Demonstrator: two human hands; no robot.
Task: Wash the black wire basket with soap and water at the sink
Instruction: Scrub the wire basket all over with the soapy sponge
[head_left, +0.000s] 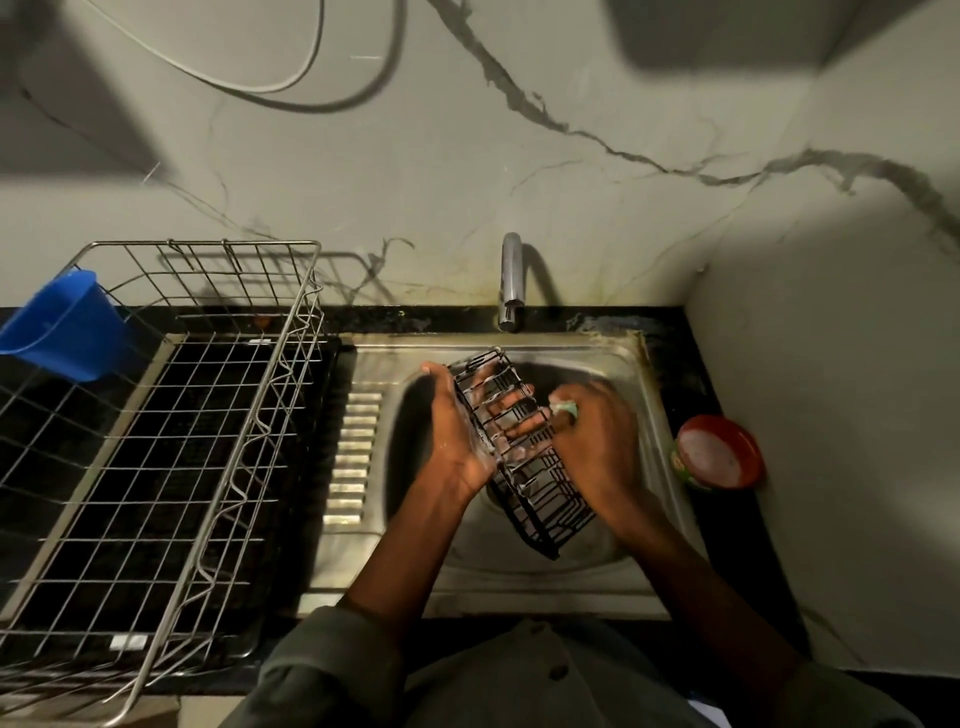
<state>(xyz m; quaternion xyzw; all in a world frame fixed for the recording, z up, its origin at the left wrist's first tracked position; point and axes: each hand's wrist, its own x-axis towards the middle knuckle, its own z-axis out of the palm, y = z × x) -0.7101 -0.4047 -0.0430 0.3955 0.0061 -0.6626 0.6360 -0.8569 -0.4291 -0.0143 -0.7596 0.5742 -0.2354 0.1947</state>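
The black wire basket (524, 457) is held tilted over the bowl of the steel sink (644, 467), its upper end below the tap (511, 280) and its lower end down near the drain. Foam clings to its wires around the middle.

The left hand (457, 431) grips the basket's left side, with the palm against the outer edge and the fingers (511, 402) curled through to the inside, where they show between the wires. The right hand (597, 441) is closed on a small pale green scrubber (566, 408), pressed against the basket's right edge; this hand is slightly blurred.

Room around the basket is tight. The bowl's walls sit close on both sides, and the tap spout hangs just above the basket's top corner. To the left, past the ribbed draining strip (356, 457), a large metal dish rack (171, 431) fills the counter, its near wall rising just beside the sink's edge. A blue plastic cup (62, 325) hangs on the rack's far left corner. To the right, a red tub of soap (719, 452) sits on the narrow black counter (701, 374) between the sink rim and the side wall (831, 415).
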